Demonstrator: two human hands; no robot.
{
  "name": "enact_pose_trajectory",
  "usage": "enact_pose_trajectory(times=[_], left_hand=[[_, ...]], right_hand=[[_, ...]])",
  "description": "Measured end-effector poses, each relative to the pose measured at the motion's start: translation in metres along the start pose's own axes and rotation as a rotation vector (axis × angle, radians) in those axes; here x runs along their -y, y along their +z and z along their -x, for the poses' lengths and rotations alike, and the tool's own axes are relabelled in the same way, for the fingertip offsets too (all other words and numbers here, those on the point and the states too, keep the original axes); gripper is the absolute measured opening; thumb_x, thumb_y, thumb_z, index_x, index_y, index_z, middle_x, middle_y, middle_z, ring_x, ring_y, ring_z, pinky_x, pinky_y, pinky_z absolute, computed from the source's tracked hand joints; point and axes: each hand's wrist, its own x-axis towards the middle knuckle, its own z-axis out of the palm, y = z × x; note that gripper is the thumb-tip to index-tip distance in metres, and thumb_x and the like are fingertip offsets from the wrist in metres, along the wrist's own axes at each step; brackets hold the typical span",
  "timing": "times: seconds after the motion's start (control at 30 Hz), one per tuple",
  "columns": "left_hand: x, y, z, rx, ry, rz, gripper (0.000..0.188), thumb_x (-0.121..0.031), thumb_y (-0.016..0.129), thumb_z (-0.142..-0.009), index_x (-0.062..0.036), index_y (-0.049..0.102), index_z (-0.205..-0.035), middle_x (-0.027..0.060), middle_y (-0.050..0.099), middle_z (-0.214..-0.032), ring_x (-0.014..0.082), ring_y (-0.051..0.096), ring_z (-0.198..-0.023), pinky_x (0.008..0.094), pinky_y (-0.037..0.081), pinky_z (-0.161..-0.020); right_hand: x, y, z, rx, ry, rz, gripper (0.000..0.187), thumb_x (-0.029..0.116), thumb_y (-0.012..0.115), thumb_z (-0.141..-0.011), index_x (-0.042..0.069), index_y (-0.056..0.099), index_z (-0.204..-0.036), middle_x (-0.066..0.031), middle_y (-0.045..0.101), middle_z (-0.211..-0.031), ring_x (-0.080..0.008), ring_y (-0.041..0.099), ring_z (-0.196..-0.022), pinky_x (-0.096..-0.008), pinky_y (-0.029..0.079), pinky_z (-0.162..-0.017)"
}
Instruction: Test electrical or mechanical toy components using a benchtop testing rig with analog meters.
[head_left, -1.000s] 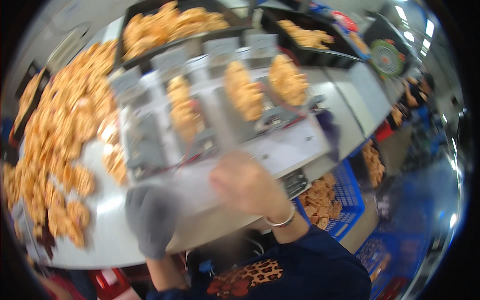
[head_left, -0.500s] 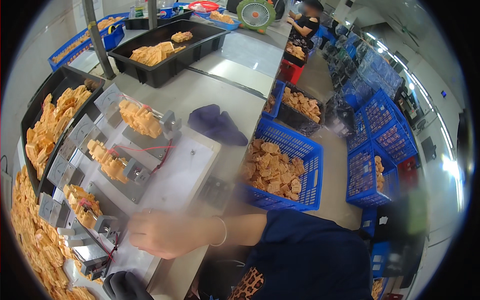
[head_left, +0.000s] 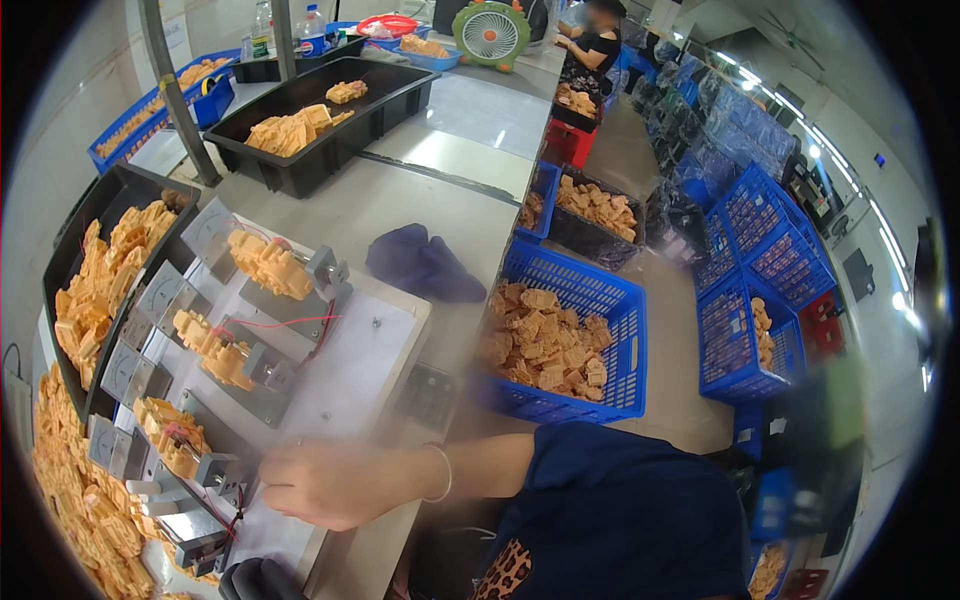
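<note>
My right hand (head_left: 322, 485), bare with a bracelet at the wrist, is closed beside the nearest test fixture's clamp (head_left: 218, 472). Its curled fingertips are hidden, so what they hold does not show. That fixture carries a yellow plastic part (head_left: 170, 436) with a small metal shaft and red wires. Two similar yellow parts, a middle one (head_left: 213, 348) and a far one (head_left: 270, 264), sit in the fixtures beyond, each with a dial gauge (head_left: 165, 292) to its left. At the lower edge, my left hand (head_left: 258, 580) in a black glove shows only in part; its fingertips are out of sight.
Loose yellow parts (head_left: 85, 500) pile up at the left, below a black tray (head_left: 190, 200) of more. Another black tray (head_left: 300, 180) stands farther back. A dark cloth (head_left: 422, 262) lies on the table. Right of its edge is a blue crate (head_left: 632, 345); a co-worker (head_left: 592, 50) is beyond.
The view has shifted slightly. My right hand remains closed beside the nearest fixture, and the yellow parts stay in their fixtures.
</note>
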Motion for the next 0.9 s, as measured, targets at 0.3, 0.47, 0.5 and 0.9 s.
enact_pose_trajectory(times=[0.3, 0.47, 0.5, 0.9], left_hand=[[0.0, -0.002, 0.001, 0.038, -0.005, 0.048, 0.016, -0.02, 0.074, -0.085, -0.0048, 0.071, -0.088, 0.0151, 0.063, -0.083, 0.0337, 0.059, -0.08, 0.0441, 0.049, -0.07], [0.0, -0.006, 0.0, 0.034, -0.063, 0.076, 0.016, -0.02, 0.072, -0.085, -0.0049, 0.069, -0.088, 0.0161, 0.063, -0.088, 0.0362, 0.058, -0.084, 0.0449, 0.048, -0.073], [-0.002, -0.007, -0.001, 0.064, -0.023, 0.097, 0.015, -0.019, 0.072, -0.085, -0.0053, 0.068, -0.088, 0.0164, 0.063, -0.088, 0.0368, 0.058, -0.085, 0.0451, 0.048, -0.074], [0.011, 0.003, 0.009, -0.062, 0.03, 0.187, 0.011, -0.011, 0.071, -0.073, -0.0074, 0.061, -0.078, 0.0101, 0.06, -0.082, 0.0338, 0.057, -0.08, 0.0435, 0.047, -0.072]], right_hand=[[0.001, -0.002, 0.001, 0.05, -0.034, 0.012, 0.011, 0.012, 0.061, -0.085, 0.005, 0.055, -0.08, -0.0094, 0.051, -0.089, -0.0256, 0.053, -0.087, -0.037, 0.045, -0.077], [0.001, -0.004, 0.0, 0.055, -0.029, -0.055, 0.009, 0.01, 0.062, -0.084, 0.004, 0.055, -0.083, -0.0111, 0.052, -0.089, -0.0298, 0.053, -0.09, -0.0404, 0.045, -0.08], [0.002, -0.005, -0.001, 0.084, -0.05, -0.06, 0.009, 0.01, 0.062, -0.084, 0.004, 0.055, -0.083, -0.0111, 0.052, -0.089, -0.0298, 0.053, -0.09, -0.0404, 0.045, -0.08], [0.009, -0.011, -0.01, 0.202, 0.106, -0.103, 0.007, 0.003, 0.064, -0.082, 0.0, 0.059, -0.085, -0.0153, 0.058, -0.083, -0.0325, 0.059, -0.079, -0.0392, 0.048, -0.071]])
